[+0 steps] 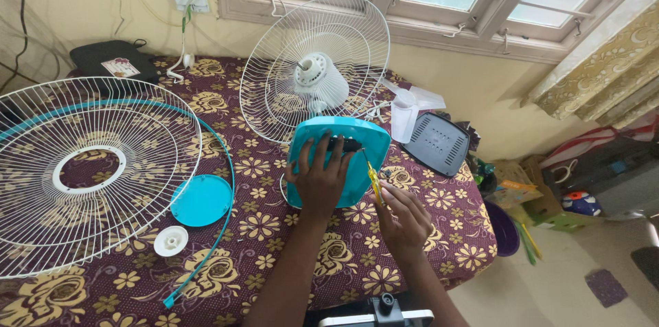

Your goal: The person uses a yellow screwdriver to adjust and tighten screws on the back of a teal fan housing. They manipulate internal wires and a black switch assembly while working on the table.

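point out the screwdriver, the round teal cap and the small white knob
screwdriver (374,183), head view, on its yellow handle
round teal cap (201,200), head view, on the middle of the disc
small white knob (171,240), head view, on its centre

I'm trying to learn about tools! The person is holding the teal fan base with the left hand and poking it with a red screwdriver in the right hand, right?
Almost. The head view shows the screwdriver is yellow, not red. The left hand does hold the teal fan base, and the right hand holds the screwdriver against it.
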